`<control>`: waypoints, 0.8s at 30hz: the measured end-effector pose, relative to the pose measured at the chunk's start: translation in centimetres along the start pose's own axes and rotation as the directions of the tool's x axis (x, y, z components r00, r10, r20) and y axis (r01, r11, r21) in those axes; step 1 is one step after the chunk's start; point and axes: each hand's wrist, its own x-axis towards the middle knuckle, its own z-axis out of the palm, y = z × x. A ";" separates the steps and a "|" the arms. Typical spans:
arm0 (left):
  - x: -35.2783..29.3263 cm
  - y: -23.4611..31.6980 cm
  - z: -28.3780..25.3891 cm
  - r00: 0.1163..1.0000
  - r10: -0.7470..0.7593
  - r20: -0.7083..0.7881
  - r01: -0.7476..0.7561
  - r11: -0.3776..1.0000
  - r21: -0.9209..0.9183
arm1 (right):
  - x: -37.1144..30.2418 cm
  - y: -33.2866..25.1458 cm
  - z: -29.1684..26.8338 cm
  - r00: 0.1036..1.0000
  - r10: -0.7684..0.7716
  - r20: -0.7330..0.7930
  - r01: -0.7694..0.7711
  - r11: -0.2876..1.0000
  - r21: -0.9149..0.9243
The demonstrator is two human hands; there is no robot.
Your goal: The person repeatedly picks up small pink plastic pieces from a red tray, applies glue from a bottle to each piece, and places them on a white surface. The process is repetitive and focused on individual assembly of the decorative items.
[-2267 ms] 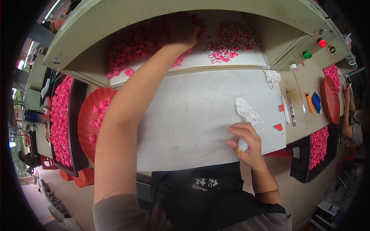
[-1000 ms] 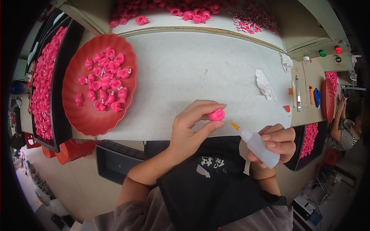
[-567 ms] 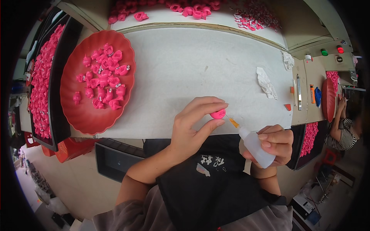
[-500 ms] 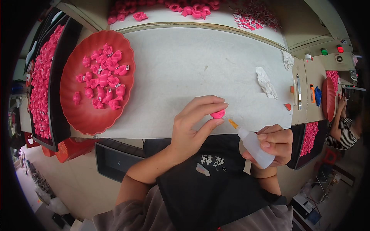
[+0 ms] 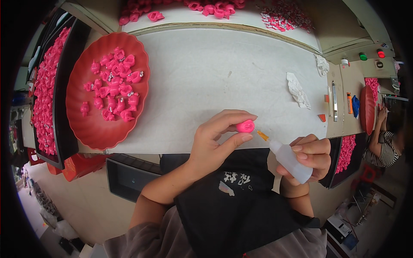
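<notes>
My left hand (image 5: 219,135) pinches a small pink plastic piece (image 5: 246,126) between thumb and fingers, its rounded face turned to the right. In my right hand (image 5: 312,157) is a translucent squeeze bottle (image 5: 292,162), tilted with its orange needle tip (image 5: 263,136) pointing up and left. The tip stands close beside the pink piece, with a small gap between them. Both hands are above the front edge of the white-covered table (image 5: 193,73). At the left, a red scalloped bowl (image 5: 88,124) holds several pink figure parts (image 5: 114,86).
A black tray (image 5: 64,99) heaped with pink parts stands left of the bowl. More pink parts (image 5: 217,9) and tiny pieces (image 5: 286,19) lie on the back shelf. Crumpled white tissue (image 5: 297,91) is at the right. Another person (image 5: 383,146) sits at far right.
The needle tip has drawn back from the pink piece, and my right hand with the bottle has shifted slightly right. The piece has turned, showing more of its face.
</notes>
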 end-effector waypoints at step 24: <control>0.0 -0.1 0.2 0.997 0.070 -0.021 -0.065 0.978 0.198 | 0.1 -0.1 0.0 1.000 0.000 0.027 -0.001 1.000 0.028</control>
